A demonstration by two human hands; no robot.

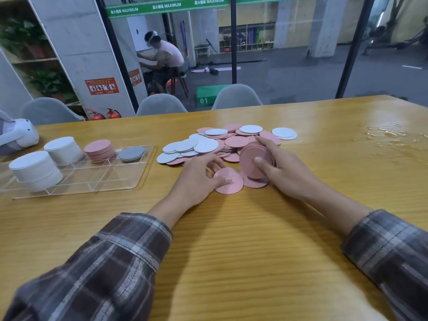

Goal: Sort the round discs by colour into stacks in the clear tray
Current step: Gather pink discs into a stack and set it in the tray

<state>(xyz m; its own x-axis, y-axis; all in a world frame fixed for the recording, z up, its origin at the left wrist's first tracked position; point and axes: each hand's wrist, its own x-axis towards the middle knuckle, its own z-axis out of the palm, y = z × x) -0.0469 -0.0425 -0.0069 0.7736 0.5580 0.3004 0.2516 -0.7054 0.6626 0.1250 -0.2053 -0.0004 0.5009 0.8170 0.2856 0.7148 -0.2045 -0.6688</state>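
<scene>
A loose pile of pink and white discs (pixel 222 142) lies on the wooden table. My right hand (pixel 278 167) grips a stack of pink discs (pixel 254 158) held on edge, thumb on its face. My left hand (pixel 199 177) pinches a single pink disc (pixel 229 181) lying just in front of the pile. Another pink disc (pixel 256 183) lies flat under the held stack. The clear tray (pixel 136 167) at the left holds two tall white stacks (pixel 34 170) (pixel 62 149), a pink stack (pixel 99 150) and a short grey stack (pixel 132 153).
A white headset (pixel 18 135) sits at the table's far left, behind the tray. A water spill (pixel 391 137) glistens at the far right. Grey chairs (pixel 236 96) stand along the far edge. A person sits beyond the glass wall.
</scene>
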